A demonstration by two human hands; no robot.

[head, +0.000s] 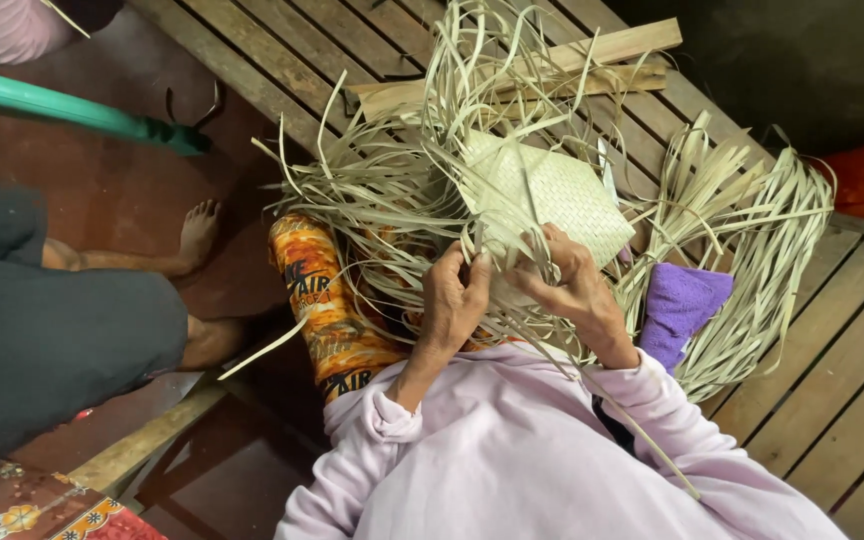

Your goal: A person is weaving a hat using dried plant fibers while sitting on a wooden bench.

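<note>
Left hand (455,297), right hand (570,285) pinch leaf strips (392,190) at woven mat (552,190).

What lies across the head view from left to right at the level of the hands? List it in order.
Another person's bare foot → orange patterned cloth over the knee → left hand → right hand, both gripping pale strips at the edge of the woven mat → purple cloth → bundle of loose dried strips → wooden slat floor.

woven panel (552,190): dry matt leaf strips | bench (832,380): rough wood | cloth (682,305): purple fleece
</note>
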